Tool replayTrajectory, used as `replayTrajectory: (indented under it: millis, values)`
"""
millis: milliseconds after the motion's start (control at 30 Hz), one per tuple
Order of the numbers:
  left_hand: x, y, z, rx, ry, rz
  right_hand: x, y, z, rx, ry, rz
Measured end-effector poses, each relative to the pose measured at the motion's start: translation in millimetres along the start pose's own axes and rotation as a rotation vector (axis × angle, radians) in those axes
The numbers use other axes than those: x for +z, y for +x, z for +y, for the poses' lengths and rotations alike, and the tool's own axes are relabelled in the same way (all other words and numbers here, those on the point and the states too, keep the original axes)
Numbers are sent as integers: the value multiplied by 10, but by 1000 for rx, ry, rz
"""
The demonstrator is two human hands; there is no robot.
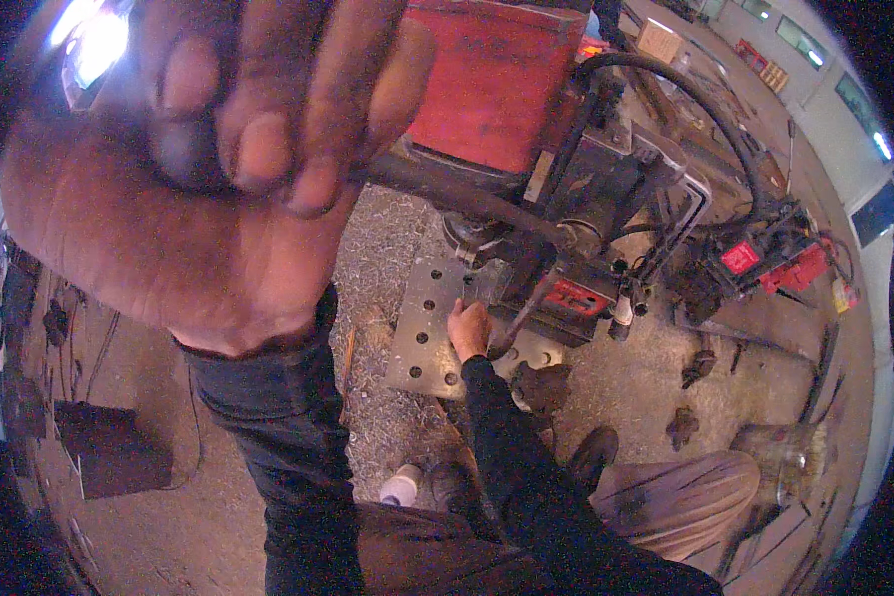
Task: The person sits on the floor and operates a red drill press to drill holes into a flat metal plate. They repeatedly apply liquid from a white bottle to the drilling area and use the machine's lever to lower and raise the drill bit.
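Close up at the upper left, my left hand [268,169] is wrapped round the dark feed lever [467,196] of a drill press with a red housing [497,89]. A dark rounded knob shows between its fingers. Below the housing, the drill's chuck [474,236] stands over a flat metal plate [404,353] with several round holes. My right hand [469,330] is low at the plate, beside the drill's base [546,326], its fingers curled. Whatever it holds, if anything, is hidden. Another lever arm [534,303] slants down just right of that hand.
Metal shavings [382,233] cover the floor around the plate. A white-capped bottle [401,487] stands near my feet. At the right are another red and black machine [795,268] and a clear container [790,457]. A dark box [114,452] sits at the left. A black cable [705,74] arches behind the drill.
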State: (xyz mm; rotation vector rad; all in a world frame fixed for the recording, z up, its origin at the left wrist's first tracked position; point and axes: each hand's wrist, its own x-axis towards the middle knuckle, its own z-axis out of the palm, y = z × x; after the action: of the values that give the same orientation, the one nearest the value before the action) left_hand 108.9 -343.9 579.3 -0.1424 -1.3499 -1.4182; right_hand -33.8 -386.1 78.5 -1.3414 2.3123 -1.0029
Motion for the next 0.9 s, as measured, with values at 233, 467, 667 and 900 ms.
replayTrajectory:
  millis: [233, 467, 667, 900]
  values:
    - [-62, -19, 66, -36, -33, -50, -123, -10, -258, 60, -62, -181]
    - [-65, -47, 30, -36, -79, -21, 54, 43, 0, -10, -110, -136]
    - [-83, -42, -9, -46, -105, -28, 13, 155, 45, -26, -57, -168]
    - [-139, -81, -18, -62, -107, -21, -237, 49, -193, 70, 36, -197]
